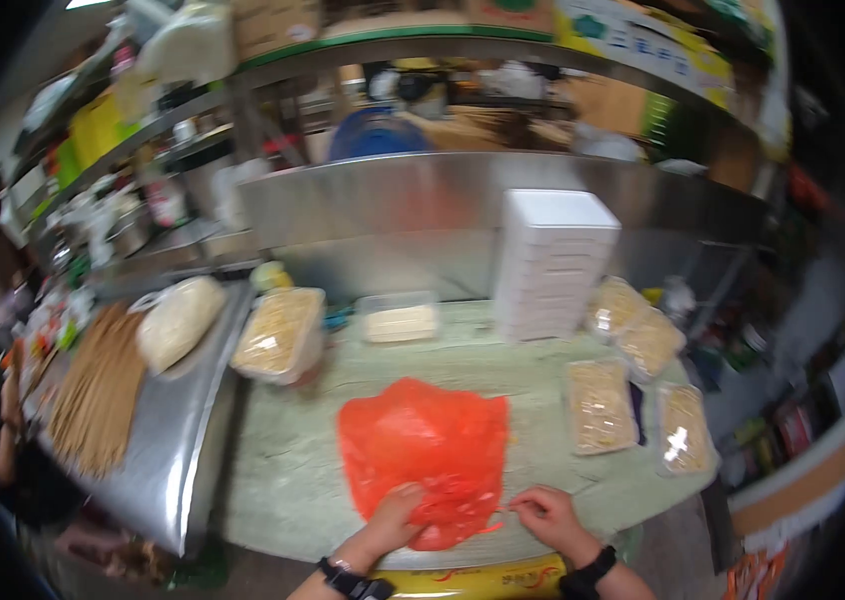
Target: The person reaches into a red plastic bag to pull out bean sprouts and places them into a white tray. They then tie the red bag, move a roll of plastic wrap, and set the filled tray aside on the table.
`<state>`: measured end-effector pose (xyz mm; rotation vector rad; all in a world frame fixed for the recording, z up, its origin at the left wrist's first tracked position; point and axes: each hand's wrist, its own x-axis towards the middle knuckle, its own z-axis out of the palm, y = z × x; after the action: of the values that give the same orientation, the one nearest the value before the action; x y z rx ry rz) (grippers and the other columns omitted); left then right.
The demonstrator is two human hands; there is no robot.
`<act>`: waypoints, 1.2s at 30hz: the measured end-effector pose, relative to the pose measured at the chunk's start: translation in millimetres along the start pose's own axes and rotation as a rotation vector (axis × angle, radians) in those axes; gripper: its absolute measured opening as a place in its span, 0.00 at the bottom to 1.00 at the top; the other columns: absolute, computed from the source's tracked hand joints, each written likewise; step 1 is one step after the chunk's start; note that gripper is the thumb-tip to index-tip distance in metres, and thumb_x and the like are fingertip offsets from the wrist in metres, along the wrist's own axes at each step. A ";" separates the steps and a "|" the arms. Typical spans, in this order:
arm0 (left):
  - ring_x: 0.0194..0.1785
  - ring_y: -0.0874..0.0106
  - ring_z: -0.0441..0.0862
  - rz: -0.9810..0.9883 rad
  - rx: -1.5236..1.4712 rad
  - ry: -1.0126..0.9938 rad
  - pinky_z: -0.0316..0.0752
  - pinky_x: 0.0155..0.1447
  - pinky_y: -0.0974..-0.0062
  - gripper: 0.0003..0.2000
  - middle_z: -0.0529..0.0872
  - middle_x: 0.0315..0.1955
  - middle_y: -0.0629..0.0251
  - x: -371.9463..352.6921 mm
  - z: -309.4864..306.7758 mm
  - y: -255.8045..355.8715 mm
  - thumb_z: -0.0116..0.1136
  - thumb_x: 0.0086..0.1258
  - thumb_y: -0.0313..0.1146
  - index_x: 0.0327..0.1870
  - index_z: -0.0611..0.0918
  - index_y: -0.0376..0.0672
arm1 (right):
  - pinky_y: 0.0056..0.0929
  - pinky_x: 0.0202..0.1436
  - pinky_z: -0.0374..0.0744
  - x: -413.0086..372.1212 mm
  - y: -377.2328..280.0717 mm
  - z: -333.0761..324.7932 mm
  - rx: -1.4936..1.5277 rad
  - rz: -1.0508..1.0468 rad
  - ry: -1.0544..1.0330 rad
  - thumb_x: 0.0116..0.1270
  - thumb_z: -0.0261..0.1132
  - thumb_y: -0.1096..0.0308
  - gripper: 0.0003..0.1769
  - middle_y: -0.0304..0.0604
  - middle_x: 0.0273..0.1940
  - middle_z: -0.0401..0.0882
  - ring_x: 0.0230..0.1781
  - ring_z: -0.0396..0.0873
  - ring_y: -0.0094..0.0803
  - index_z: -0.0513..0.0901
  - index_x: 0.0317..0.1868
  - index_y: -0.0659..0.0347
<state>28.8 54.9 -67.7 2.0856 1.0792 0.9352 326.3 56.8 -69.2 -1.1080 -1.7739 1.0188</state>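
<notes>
A crumpled, bright red plastic bag (pixel 423 445) lies on the pale green work surface (pixel 288 460). On its lower left part rests my left hand (pixel 398 518), fingers curled against the plastic; what they may grip is too blurred to tell. Just off the bag's lower right edge is my right hand (pixel 548 515), its thumb and fingers pinched together near a thin red strand (pixel 494 526). Whether the strand is between those fingers I cannot make out. Both wrists wear black bands.
Noodle-filled boxes stand at the left (pixel 280 335) and right (pixel 602 408). A stack of white boxes (pixel 556 265) rises at the back beside a clear container (pixel 399 320). Brown strips (pixel 98 385) and a white bag (pixel 181 322) lie on the metal counter (pixel 168 440). Someone's arm (pixel 9 425) shows far left.
</notes>
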 end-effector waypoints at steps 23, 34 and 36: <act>0.65 0.58 0.72 -0.243 -0.119 0.112 0.68 0.68 0.63 0.21 0.74 0.61 0.52 -37.8 20.8 -51.8 0.59 0.64 0.20 0.60 0.76 0.35 | 0.26 0.31 0.73 -0.4 0.6 -4.4 0.016 -0.079 -0.032 0.67 0.65 0.72 0.06 0.39 0.33 0.80 0.26 0.75 0.27 0.82 0.43 0.63; 0.64 0.58 0.71 -0.422 -0.478 0.096 0.68 0.68 0.64 0.20 0.75 0.60 0.52 -15.1 9.8 -3.4 0.60 0.64 0.21 0.59 0.76 0.34 | 0.23 0.29 0.72 -1.6 4.0 -2.5 0.046 -0.070 -0.011 0.68 0.64 0.72 0.06 0.37 0.33 0.80 0.24 0.73 0.23 0.83 0.44 0.60; 0.64 0.58 0.71 -0.441 -0.473 0.114 0.68 0.68 0.64 0.20 0.75 0.60 0.52 -23.9 12.3 -20.3 0.60 0.64 0.21 0.58 0.76 0.34 | 0.23 0.29 0.72 0.1 4.4 -1.3 0.051 -0.078 -0.019 0.67 0.64 0.72 0.06 0.37 0.33 0.80 0.24 0.73 0.23 0.83 0.44 0.60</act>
<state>19.9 42.1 -97.6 1.3573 1.1748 0.9745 328.7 58.4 -72.7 -0.9930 -1.7824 1.0244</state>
